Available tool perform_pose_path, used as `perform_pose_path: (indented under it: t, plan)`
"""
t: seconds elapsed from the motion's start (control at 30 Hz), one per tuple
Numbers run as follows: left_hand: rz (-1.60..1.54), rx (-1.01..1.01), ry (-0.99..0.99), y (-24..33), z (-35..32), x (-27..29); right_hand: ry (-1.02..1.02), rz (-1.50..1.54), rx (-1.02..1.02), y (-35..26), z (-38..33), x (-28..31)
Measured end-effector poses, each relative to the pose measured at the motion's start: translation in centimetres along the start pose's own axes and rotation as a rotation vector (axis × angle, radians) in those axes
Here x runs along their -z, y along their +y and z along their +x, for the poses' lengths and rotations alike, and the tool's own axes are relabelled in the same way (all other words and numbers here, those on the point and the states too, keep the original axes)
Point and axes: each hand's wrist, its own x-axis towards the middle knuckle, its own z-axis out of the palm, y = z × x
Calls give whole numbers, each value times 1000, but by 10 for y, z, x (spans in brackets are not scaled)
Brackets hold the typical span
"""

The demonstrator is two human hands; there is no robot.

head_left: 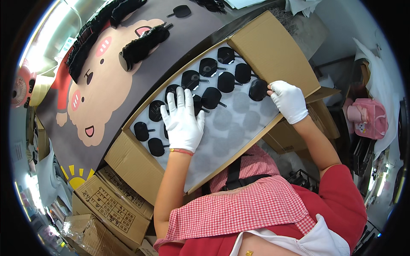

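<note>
An opened cardboard box [128, 158] lies at a slant before me, holding a white translucent sheet [192, 164]. Several flat, black, rounded lens-like pieces [211, 98], each with a short thin tab, are spread over the sheet's far half. Paler dark shapes show through from beneath it. Bare-armed and white-gloved, my left hand [184, 123] lies flat with fingers stretched over pieces at the left, partly hiding them. My right hand [288, 100], also gloved, pinches the tab of a black lens-like piece [258, 89] near the box's right edge.
Beyond the box, a grey table mat [141, 91] with a cartoon print carries long packed rows of black pieces [92, 42], a shorter stack [145, 45] and one loose piece [182, 11]. Cardboard cartons [113, 205] stand lower left. A pink bag [370, 118] sits at the right.
</note>
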Motion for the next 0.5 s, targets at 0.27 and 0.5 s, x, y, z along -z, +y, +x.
perform_pose_path:
  t: [0.27, 0.5]
  plan:
    - [-41, 17, -72, -12, -21, 13, -58, 121, 162, -41, -2, -16]
    - [-100, -25, -9, -11, 7, 5, -122, 445, 269, -77, 57, -17]
